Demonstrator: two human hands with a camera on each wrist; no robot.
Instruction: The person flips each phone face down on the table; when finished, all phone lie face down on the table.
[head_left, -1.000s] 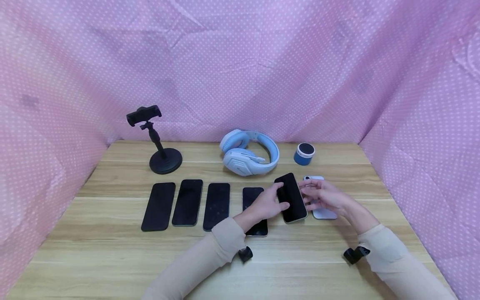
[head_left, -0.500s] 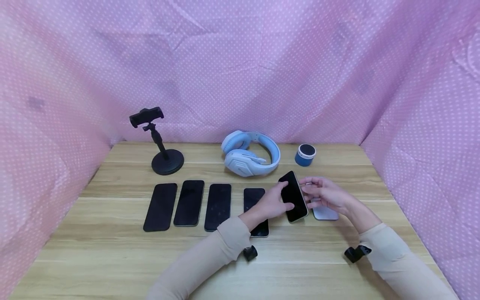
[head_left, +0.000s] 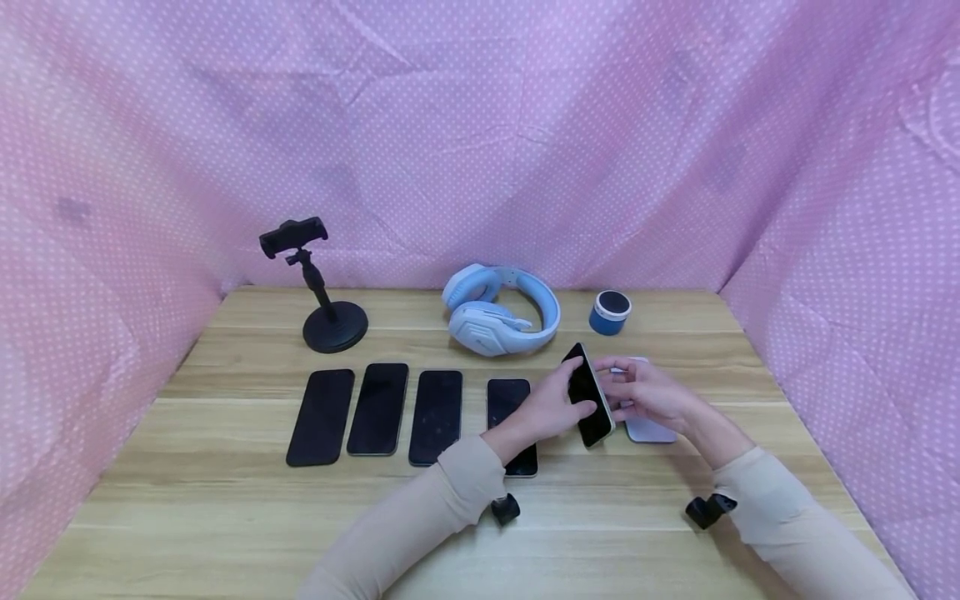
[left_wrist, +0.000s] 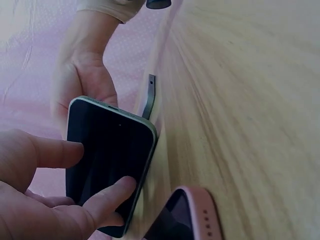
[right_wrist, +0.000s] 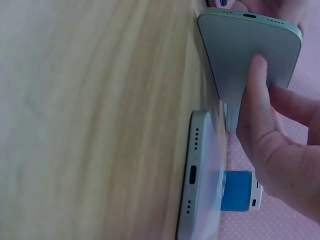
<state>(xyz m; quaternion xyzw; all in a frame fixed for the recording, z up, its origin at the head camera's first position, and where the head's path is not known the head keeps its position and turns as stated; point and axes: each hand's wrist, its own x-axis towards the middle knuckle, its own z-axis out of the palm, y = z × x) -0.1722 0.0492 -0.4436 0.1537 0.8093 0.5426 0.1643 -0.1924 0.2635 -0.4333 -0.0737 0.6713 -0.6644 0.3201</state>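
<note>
A smartphone [head_left: 588, 400] with a dark screen and pale green frame stands tilted between both hands, its screen toward the left. My left hand [head_left: 551, 404] holds it, thumb and forefinger on the screen in the left wrist view; some other fingers are partly hidden. My right hand [head_left: 652, 396] touches the phone's grey back [right_wrist: 245, 55] with extended fingertips. Below the right hand lies a pale lavender smartphone [head_left: 651, 429], face down. A smartphone with a pink frame [left_wrist: 202, 215] lies under the left forearm, partly covered.
Three more dark smartphones, the left phone [head_left: 321, 417], second phone [head_left: 377, 408] and third phone [head_left: 436, 417], lie in a row. Behind are a black phone stand [head_left: 335, 327], pale blue headphones [head_left: 502, 325] and a small blue speaker [head_left: 609, 315]. Pink dotted cloth surrounds the wooden table [head_left: 225, 517].
The held smartphone has tipped more steeply, its right edge raised, and shifted slightly right. My left hand has moved right with it; the right hand stays close at its back.
</note>
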